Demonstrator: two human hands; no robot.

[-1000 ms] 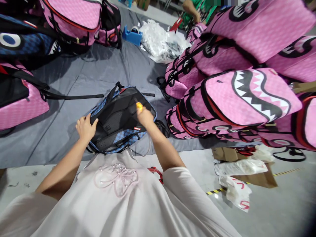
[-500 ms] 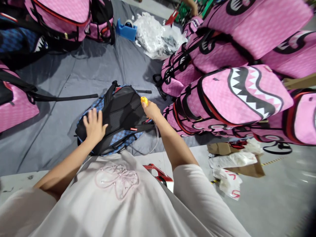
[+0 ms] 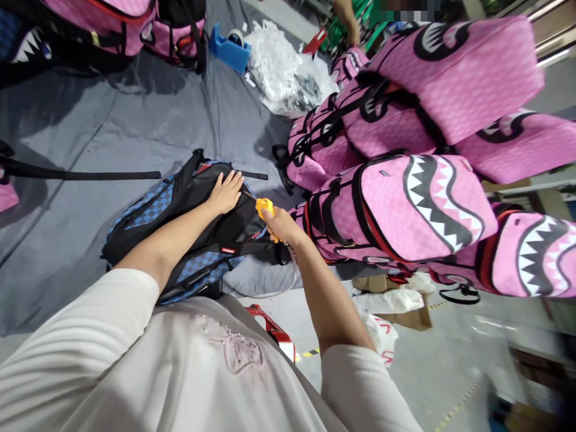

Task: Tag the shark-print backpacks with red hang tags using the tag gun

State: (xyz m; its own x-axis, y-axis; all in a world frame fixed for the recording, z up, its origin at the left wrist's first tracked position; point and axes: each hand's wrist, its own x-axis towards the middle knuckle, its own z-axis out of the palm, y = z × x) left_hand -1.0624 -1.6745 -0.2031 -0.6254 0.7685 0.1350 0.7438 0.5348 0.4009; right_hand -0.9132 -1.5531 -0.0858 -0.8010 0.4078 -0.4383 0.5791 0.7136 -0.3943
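A black and blue checkered backpack [image 3: 150,207] lies on its front on the grey cloth, its black back panel facing up. My left hand [image 3: 226,193] rests flat on the upper part of that panel, fingers stretched out. Just right of it, my right hand [image 3: 282,225] is closed around a yellow air blow gun [image 3: 264,208]. Its thin nozzle points up and left at the backpack's edge, near my left fingertips. From the gun a clear hose [image 3: 294,277] curves down toward my body.
Pink backpacks with shark-mouth prints [image 3: 427,204] are piled on the right. More bags [image 3: 130,30] stand at the upper left. A blue tape dispenser [image 3: 229,48] sits beside a heap of clear plastic [image 3: 274,66] at the back. Another person's arm [image 3: 347,21] shows behind the pile.
My left hand has moved up and right across the back panel, toward the air blow gun. My right hand has lowered slightly with the gun, and its nozzle now shows. The camera view has shifted.
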